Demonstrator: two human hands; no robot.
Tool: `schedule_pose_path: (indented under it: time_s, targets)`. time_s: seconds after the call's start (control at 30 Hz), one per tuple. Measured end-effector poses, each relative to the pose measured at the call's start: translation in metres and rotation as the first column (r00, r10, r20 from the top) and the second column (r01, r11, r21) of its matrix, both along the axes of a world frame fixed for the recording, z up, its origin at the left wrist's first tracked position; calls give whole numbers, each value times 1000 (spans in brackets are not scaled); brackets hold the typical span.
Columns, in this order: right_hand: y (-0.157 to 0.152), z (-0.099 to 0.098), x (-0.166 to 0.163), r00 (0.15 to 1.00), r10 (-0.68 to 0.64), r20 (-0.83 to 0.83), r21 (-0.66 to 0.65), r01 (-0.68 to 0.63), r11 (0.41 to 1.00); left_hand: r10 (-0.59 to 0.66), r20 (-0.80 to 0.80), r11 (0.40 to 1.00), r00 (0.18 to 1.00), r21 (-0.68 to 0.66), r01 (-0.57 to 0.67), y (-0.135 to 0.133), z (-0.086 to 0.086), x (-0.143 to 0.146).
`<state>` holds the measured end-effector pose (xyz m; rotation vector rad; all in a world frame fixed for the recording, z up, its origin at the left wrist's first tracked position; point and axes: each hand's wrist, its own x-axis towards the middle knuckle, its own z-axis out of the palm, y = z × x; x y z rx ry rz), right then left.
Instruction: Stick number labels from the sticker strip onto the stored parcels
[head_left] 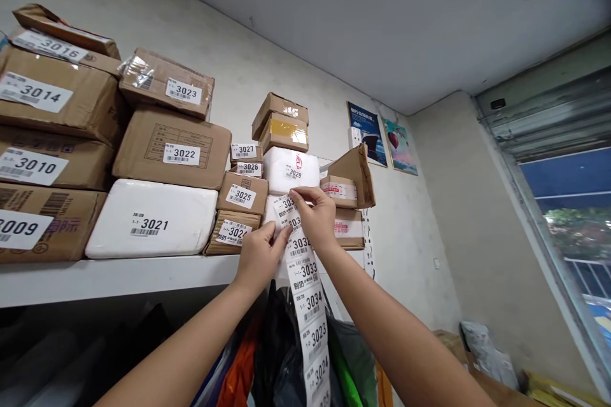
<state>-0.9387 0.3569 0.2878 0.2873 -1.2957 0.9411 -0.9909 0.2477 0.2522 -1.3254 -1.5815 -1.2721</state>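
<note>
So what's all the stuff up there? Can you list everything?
label strip: one, white with black numbers, hanging from the hands down past the shelf
white parcels: three, on the shelf; 3021, 3029, one behind the strip
cardboard boxes: more than a dozen, brown, numbered, stacked on the shelf
shelf: one, white, along the wall
posters: two, blue and pink, on the wall
bags: several, black, orange, green, below the shelf
window: one, right
left hand: fingers pinching the strip
right hand: fingers holding the strip's top
</note>
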Motion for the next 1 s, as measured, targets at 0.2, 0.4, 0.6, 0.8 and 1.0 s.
schedule_pose_path:
  time_s: [0.2,0.4,0.6,0.8,1.0]
  targets:
    - [18,66,-15,981,-97,-165,-69,87,994,117,-476,993,872,85,-87,-1,-8,-21]
    - [59,157,-32,974,-222,-46,-67,219,973,132,-599,988,790,141,-58,-2,-17,-24]
    - [72,165,-48,875,-481,56,-73,484,872,139,-614,983,777,178,-35,-1,-18,-23]
    - [54,117,-17,921,-379,93,153,363,919,119,-581,984,805,177,-17,-2,-17,-23]
    - [33,3,27,838,204,506,258,-373,891,79,-550,991,832,134,-5,-5,-16,-22]
